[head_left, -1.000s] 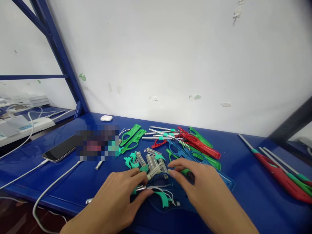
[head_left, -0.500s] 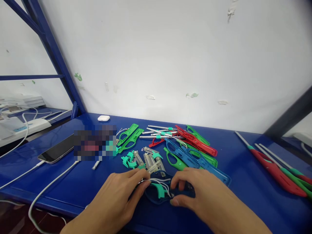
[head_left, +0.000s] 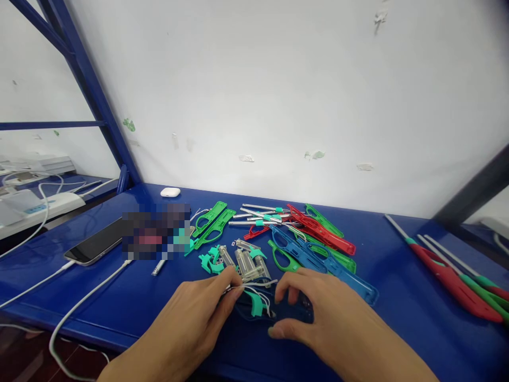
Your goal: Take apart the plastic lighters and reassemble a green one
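Observation:
My left hand pinches a lighter tube with thin white wires, mostly hidden by the fingers; the wires trail to the right. Below them lies a dark blue lighter casing half, with a teal trigger on it. My right hand is curved over the casing's right end, thumb and fingers apart, and I see nothing gripped between them. Just beyond the hands are several clear fuel tanks and a heap of loose teal triggers.
Behind lie metal lighter tubes, green casing halves, red casing halves and blue casing halves. Whole lighters lie at right. A phone, a charging cable and a white earbud case are at left.
My right thumb and fingers have moved off the wire ends and spread wider. The wires and teal trigger have shifted slightly left, with my left hand still pinching.

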`<state>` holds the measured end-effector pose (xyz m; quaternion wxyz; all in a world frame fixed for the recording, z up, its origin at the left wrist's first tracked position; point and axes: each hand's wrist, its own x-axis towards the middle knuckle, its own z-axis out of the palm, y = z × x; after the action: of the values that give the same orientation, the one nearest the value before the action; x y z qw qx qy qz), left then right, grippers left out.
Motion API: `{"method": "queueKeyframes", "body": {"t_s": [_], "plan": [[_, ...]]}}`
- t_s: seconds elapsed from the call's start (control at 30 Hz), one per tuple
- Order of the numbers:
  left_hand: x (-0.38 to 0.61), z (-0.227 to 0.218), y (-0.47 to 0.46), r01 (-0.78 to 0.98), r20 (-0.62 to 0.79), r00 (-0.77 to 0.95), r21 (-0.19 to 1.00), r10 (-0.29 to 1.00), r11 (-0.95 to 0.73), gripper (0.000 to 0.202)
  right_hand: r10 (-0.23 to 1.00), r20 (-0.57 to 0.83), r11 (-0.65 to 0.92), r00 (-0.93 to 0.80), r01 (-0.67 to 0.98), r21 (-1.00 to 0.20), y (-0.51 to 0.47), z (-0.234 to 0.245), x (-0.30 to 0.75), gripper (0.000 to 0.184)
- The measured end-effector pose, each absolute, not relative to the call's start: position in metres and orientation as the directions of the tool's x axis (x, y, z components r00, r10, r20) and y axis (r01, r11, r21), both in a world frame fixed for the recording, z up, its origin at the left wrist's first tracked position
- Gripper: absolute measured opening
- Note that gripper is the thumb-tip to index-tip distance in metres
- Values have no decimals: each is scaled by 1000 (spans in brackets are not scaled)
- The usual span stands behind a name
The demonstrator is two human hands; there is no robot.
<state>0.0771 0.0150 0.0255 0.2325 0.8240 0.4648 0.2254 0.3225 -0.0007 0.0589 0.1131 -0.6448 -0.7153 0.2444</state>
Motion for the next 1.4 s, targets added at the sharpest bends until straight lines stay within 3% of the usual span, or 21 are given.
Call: {"method": "queueKeyframes", "body": {"t_s": [0.23,0.5,0.67,0.8,0.97,1.07,1.17,1.27,1.4], "plan": [[76,25,16,653,157,446,616,881,-441,28,969,-166,87,-181,886,-456,3,60,320,34],[74,27,13,654,104,410,659,906,-371,33,979,-90,120,-183,873,-473,4,60,320,32],[66,31,19,650,191,301,676,934,-348,37,996,74,68,-42,911,-407,1,60,336,40],[63,34,25,668,220,259,662,940,-339,39,955,286,25,74,944,-328,4,53,357,26],[67,36,29,677,231,259,650,938,-346,39,907,380,-96,182,968,-233,12,44,373,23],[66,35,29,687,225,248,645,942,-335,40,935,330,-23,129,952,-307,11,48,369,25],[65,33,28,700,218,242,636,946,-326,40,993,116,50,-4,918,-393,7,50,356,36],[66,32,27,708,217,242,627,946,-325,39,997,-52,41,-64,931,-362,7,48,342,39],[64,40,22,748,219,229,584,948,-316,39,995,-29,81,-97,931,-355,9,48,342,20]]}}
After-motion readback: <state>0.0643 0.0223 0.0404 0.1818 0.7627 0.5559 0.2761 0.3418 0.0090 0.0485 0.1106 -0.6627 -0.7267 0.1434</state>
